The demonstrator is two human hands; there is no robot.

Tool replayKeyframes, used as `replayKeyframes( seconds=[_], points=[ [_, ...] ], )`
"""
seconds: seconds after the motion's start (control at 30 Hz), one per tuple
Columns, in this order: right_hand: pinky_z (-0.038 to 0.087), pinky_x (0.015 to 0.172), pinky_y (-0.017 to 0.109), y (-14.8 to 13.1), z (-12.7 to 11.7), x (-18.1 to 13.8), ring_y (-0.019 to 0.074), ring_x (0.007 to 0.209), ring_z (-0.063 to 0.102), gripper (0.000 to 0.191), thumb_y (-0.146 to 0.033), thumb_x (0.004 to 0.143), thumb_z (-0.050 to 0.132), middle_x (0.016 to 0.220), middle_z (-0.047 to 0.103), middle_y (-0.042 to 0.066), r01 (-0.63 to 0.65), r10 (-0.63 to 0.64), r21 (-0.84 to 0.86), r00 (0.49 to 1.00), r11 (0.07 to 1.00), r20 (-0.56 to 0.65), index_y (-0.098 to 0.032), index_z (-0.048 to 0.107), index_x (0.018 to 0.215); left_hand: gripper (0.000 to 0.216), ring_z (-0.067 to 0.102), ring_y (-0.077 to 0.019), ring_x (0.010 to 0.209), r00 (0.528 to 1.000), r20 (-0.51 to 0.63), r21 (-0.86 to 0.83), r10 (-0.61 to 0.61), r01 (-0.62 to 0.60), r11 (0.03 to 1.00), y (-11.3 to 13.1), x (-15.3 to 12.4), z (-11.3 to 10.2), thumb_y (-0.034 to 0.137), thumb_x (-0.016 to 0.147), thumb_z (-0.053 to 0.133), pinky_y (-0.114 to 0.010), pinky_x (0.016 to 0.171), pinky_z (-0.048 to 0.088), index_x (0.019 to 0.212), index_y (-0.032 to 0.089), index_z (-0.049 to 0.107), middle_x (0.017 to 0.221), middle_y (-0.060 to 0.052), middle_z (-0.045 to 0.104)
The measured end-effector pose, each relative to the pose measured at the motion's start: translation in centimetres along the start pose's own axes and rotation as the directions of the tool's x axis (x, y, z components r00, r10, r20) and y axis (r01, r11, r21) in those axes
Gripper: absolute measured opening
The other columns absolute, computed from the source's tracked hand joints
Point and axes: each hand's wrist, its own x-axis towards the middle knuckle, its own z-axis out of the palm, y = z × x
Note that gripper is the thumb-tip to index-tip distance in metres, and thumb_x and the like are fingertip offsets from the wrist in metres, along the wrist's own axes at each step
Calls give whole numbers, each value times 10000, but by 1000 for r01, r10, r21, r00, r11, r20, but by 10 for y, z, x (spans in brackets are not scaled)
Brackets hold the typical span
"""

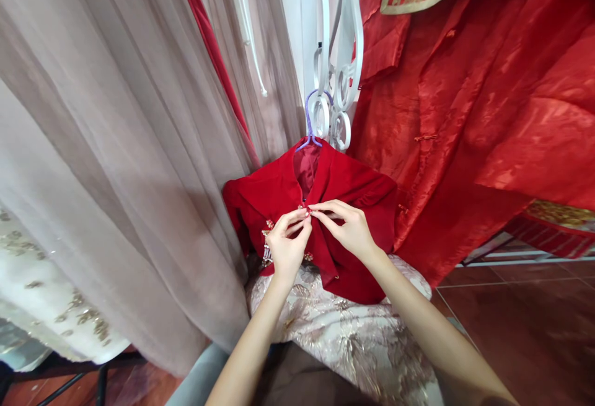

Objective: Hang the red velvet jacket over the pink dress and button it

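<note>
A red velvet-looking jacket (357, 189) hangs on a purple hanger (310, 122), its dark red lining showing at the neck. At the jacket's front opening, my left hand (287, 242) pinches the edge between thumb and fingers. My right hand (349, 226) meets it there, its fingertips also closed on the jacket front. Something small and red shows between the fingertips, possibly a fastener, but it is too small to make out. Beaded decorations (267, 253) sit on the jacket beside my left hand. The hanger's hook is on a white scrolled metal stand (343, 127).
Greyish-pink curtains (153, 164) fall along the left. Large red satin garments (465, 108) hang on the right. Beneath the jacket lies shiny, pale floral fabric (353, 344). White fabric with gold sequins (41, 282) is at lower left; reddish floor tiles (525, 319) show at lower right.
</note>
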Motion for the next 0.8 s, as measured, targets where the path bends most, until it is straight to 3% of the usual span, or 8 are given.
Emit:
replayKeyframes(
  seconds=[0.13,0.37,0.8],
  points=[
    [600,712,256,1,0,-1,157,840,682,180,-280,883,585,949,716,34,-9,9,6,1000,1000,-12,-240,717,999,162,696,-137,812,992,62,46,105,-108,993,-4,3,-6,198,769,683,-276,792,605,923,173,727,906,-42,716],
    [611,730,267,1,2,-2,157,826,685,189,-322,879,591,932,712,36,-6,6,3,999,1000,-50,-238,720,988,158,708,-131,755,977,114,58,180,-188,980,-6,7,-11,178,758,693,-266,767,618,909,175,742,900,-36,722],
    [633,737,289,5,9,-3,152,796,680,206,-306,883,573,929,706,39,-27,25,-21,994,999,-103,-236,714,1017,87,707,-146,732,978,166,8,127,-130,992,-10,22,-10,210,707,725,-286,744,617,780,169,750,809,-41,732]
  ],
)
